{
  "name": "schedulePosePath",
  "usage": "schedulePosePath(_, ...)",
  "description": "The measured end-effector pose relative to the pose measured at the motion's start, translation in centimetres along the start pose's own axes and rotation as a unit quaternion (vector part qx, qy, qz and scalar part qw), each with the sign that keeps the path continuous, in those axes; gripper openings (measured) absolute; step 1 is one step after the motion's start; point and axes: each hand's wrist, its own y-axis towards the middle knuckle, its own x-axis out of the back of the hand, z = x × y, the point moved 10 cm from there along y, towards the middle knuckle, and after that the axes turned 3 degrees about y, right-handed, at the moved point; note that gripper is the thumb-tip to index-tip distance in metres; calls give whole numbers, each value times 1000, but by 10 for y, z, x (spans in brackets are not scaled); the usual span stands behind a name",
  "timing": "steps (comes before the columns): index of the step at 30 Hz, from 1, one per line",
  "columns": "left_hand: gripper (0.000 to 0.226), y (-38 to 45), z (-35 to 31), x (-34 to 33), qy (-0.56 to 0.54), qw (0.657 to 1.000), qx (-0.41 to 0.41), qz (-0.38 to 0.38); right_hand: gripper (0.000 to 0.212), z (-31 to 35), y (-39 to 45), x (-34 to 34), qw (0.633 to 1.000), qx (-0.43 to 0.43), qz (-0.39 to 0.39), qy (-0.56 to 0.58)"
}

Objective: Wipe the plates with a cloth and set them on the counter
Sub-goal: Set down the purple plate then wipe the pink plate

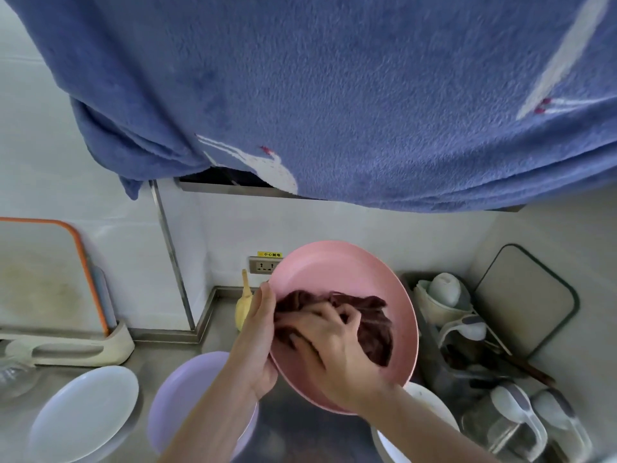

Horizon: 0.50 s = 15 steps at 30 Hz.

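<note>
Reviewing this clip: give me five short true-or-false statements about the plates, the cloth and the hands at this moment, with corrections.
1. The left hand grips the rim of the pink plate. True.
2. The right hand presses a blue cloth into the plate. False: the cloth is dark maroon.
3. The pink plate lies flat on the counter. False: it is held up, tilted.
4. A white plate and a lilac plate rest on the counter. True.
5. The cutting board with the orange rim lies under the pink plate. False: it stands in a holder at far left.
</note>
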Motion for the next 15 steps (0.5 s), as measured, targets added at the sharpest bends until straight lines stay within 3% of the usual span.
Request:
schedulePosePath(4, 61, -4, -14, 11, -38, 999, -21, 6, 25, 15, -33, -3, 994, 82, 54, 46)
schedulePosePath(7, 51, -6, -17, 10, -27, 999, -25, -13, 37, 15, -22, 2, 997, 60, 46, 31)
schedulePosePath(9, 60, -6, -11, 2, -12, 1000, -4, -7, 38, 25, -13, 5, 997, 41, 33, 54)
schedulePosePath(15, 58, -9, -23, 9, -15, 1000, 16, -11, 37, 33, -37, 2, 986, 119, 90, 68)
